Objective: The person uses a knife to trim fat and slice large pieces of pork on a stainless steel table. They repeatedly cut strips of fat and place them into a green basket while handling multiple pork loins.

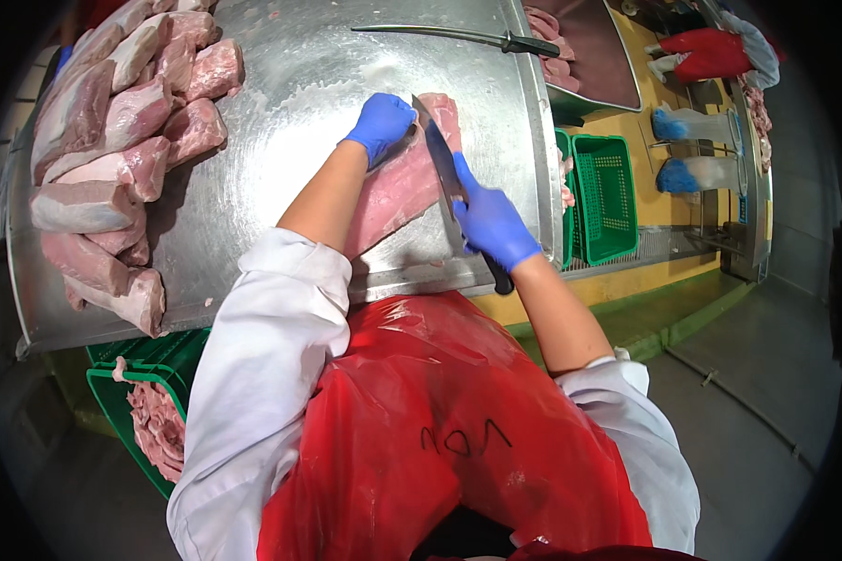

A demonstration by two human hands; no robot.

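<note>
A long piece of pale pink meat [398,194] lies slantwise on the steel table [281,56] in front of me. My right hand [498,222], in a blue glove, is closed round the dark handle of a long knife [436,148]. The blade lies over the far part of the meat, its tip pointing away and to the left. My left hand [384,123], also blue-gloved, is closed at the meat's left edge beside the knife tip. What its fingers pinch is hidden or too small to name.
Several meat pieces [117,159] are heaped at the table's left. A sharpening steel [458,37] lies along the far side. Green crates [603,201] stand right of the table; another green crate [112,411] holds trimmings at lower left. Another person [720,51] is at far right.
</note>
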